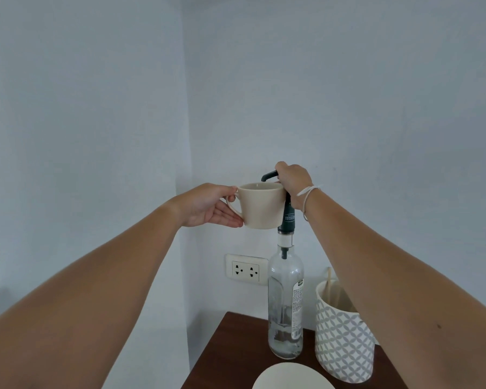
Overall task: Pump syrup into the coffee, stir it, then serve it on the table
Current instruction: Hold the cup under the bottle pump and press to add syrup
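Left hand [211, 206] grips cream ceramic mug [261, 206] by its handle under dark pump spout [268, 175]; right hand [292, 176] wraps pump head atop clear glass syrup bottle [285, 304].

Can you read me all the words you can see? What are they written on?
"TEISSEI...": white letters on the dark green pump collar of the bottle; the end is cut off, and a tiny line above it is too small to read.
White side label on the bottle: small print and a dark logo, too blurred to read.
Cup, patterned pot and wall socket: no words.
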The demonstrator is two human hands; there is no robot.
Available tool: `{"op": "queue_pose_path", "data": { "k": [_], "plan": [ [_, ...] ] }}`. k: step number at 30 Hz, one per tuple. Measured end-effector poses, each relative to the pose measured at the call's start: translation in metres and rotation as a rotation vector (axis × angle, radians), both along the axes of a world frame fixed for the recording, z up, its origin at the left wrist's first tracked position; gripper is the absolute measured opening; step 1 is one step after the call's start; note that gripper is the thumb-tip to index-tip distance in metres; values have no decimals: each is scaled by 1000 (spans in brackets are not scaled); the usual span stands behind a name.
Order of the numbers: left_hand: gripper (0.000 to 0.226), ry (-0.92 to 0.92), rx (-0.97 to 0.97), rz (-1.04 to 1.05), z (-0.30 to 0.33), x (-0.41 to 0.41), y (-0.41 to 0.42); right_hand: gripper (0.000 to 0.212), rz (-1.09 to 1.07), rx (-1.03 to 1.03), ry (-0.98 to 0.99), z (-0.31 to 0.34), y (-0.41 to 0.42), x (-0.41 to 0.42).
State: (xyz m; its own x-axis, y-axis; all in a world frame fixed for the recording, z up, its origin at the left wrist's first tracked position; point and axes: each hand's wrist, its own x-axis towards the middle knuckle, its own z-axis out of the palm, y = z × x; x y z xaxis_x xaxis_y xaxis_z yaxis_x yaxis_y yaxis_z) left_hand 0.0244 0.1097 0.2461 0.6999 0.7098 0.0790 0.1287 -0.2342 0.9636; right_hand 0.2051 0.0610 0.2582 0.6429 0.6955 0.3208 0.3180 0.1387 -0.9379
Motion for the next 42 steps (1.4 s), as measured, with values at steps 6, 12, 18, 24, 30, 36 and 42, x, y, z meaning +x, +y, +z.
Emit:
{"op": "queue_pose_path", "data": {
  "k": [6,12,18,24,30,36,42],
  "plan": [
    [30,-12,17,-12,10,2,-2,16,71,-17,117,12,-3,0],
    [30,-8,19,-9,9,2,-3,16,68,-19,88,10,-2,1],
    [30,-13,21,-4,9,2,-3,13,49,-15,40,10,-1,2],
    [29,-4,27,-1,8,2,-4,16,43,-9,11,8,1,2],
    [30,-9,29,7,7,2,-4,18,15,16,-29,7,2,2],
    [29,-7,26,14,4,1,-5,18,2,38,-29,3,1,1],
    [30,-4,24,11,2,1,-6,19,-6,34,-32,0,0,1]
  ]
}}
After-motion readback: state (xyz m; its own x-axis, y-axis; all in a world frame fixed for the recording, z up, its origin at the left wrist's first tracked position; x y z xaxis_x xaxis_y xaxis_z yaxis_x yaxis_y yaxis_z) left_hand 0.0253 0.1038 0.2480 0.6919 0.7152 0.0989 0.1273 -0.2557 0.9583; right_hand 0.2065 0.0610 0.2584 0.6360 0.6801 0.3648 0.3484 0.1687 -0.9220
